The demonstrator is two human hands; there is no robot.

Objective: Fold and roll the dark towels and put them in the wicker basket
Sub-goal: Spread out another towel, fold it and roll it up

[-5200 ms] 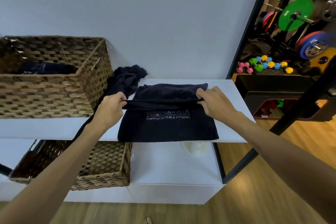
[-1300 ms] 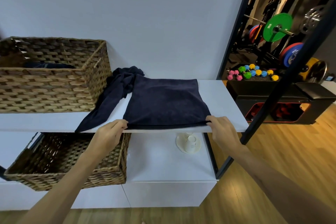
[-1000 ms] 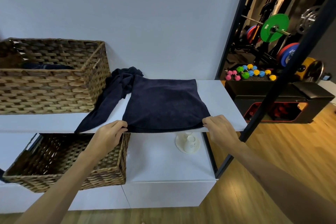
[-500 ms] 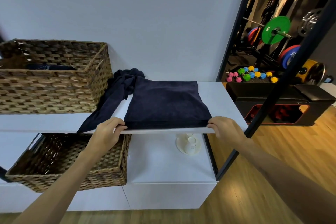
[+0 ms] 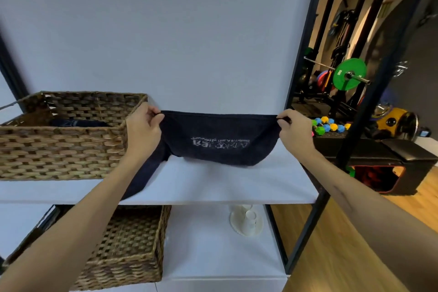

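A dark towel [image 5: 220, 140] with pale lettering, upside down to me, hangs stretched between my hands above the white shelf [image 5: 213, 185]. My left hand [image 5: 143, 129] pinches its left corner and my right hand [image 5: 294, 131] pinches its right corner. Its lower fold rests on the shelf. A second dark towel [image 5: 144, 173] trails from behind my left forearm to the shelf's front edge. The wicker basket [image 5: 59, 147] stands on the shelf at the left, with a rolled dark towel [image 5: 78, 123] inside.
Another wicker basket [image 5: 128, 244] sits on the lower shelf beside a small white object [image 5: 246, 220]. Black frame posts [image 5: 305, 38] edge the shelf on the right. Beyond them are weight plates [image 5: 348, 73], coloured dumbbells [image 5: 329, 125] and a black bench [image 5: 379, 156].
Both hands lifted the folded towel's near edge from the shelf front and carried it up and back. The towel now hangs between them with its lettering showing.
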